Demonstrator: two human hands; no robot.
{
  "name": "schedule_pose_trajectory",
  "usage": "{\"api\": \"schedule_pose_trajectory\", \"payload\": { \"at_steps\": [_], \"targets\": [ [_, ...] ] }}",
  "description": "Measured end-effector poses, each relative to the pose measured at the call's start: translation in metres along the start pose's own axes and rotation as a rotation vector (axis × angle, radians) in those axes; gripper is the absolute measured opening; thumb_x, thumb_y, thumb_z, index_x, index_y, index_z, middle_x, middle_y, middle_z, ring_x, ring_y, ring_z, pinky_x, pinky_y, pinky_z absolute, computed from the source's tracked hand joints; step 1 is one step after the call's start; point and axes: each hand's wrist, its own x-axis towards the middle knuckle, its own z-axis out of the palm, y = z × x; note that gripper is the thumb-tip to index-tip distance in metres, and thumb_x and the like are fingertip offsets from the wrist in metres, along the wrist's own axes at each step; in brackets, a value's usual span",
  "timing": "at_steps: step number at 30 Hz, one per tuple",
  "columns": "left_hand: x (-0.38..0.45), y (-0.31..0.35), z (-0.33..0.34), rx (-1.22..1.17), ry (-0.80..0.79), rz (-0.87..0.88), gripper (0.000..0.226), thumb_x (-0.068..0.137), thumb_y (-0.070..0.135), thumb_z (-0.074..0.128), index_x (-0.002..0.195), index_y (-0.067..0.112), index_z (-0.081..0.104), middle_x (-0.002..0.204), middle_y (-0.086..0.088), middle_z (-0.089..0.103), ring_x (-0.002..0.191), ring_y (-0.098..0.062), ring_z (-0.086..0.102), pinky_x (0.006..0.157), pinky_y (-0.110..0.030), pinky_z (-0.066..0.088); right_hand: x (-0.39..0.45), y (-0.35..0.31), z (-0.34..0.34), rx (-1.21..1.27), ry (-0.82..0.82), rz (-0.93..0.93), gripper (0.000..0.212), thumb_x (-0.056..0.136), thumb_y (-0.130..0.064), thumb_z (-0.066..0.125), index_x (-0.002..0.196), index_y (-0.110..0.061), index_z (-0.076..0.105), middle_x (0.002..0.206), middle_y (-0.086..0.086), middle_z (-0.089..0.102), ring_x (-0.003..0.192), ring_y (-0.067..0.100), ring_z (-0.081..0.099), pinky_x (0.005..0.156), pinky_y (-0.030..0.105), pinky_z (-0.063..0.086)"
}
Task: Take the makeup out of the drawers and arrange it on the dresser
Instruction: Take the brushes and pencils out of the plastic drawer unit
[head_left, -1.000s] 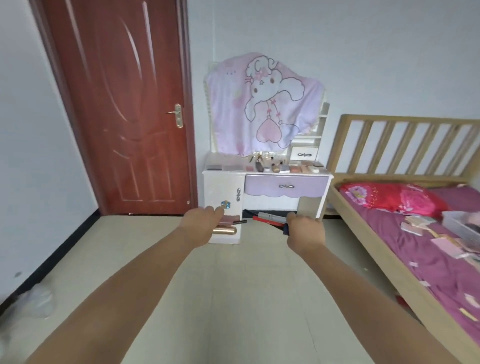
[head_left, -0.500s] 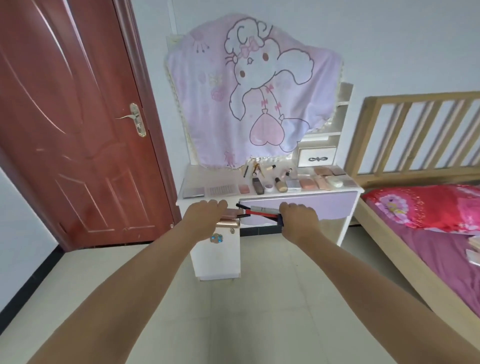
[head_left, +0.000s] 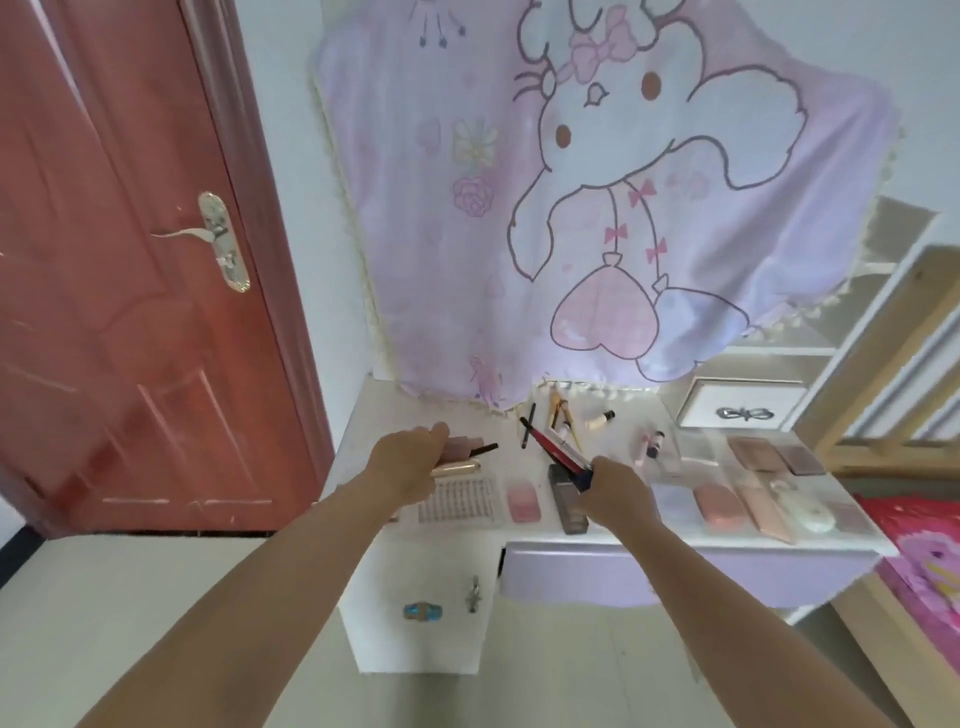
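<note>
Dresser (head_left: 613, 530), white top with a closed lilac drawer (head_left: 675, 577) below; a cartoon-print cloth (head_left: 597, 208) hangs over the mirror behind. Makeup already laid out on the top: flat pink palettes (head_left: 753, 452) at the right, a dark slim case (head_left: 566, 499) and a pink compact (head_left: 523, 501) in the middle, small bottles (head_left: 652, 447) and pencils toward the back. Left hand (head_left: 410, 462), fingers curled round a gold tube (head_left: 457, 469) and pinkish items, held over the left part of the top. Right hand (head_left: 618, 488), fingers closed on a bundle of red and dark pencils (head_left: 556, 447) above the centre. Judgement: task looks well advanced; both handfuls remain to be set down. Drawer contents cannot be seen.
</note>
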Motion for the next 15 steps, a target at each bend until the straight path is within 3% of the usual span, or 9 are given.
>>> {"api": "schedule_pose_trajectory", "payload": {
  "at_steps": [6,15],
  "targets": [
    [0.127,0.018,0.031,-0.362,-0.173,-0.124,0.036,0.083,0.008,0.052,0.116,0.004,0.038,0.114,-0.013,0.056,0.106,-0.029,0.057,0.079,-0.032,0.043,0.120,0.025,0.009,0.233,-0.138,0.270,0.014,0.077,-0.007,0.056,0.087,-0.009,0.046,0.064,0.001,0.047,0.053,0.012,0.047,0.042,0.019,0.031],
    [0.272,0.076,0.096,-0.634,-0.362,-0.334,0.044,0.082,0.014,0.061,0.120,0.007,0.040,0.115,-0.010,0.057,0.106,-0.026,0.058,0.080,-0.032,0.047,0.278,0.059,0.057,0.335,-0.278,0.356,0.013,0.078,-0.007,0.056,0.086,-0.008,0.045,0.064,0.002,0.044,0.056,0.011,0.043,0.047,0.020,0.030]
  ]
}}
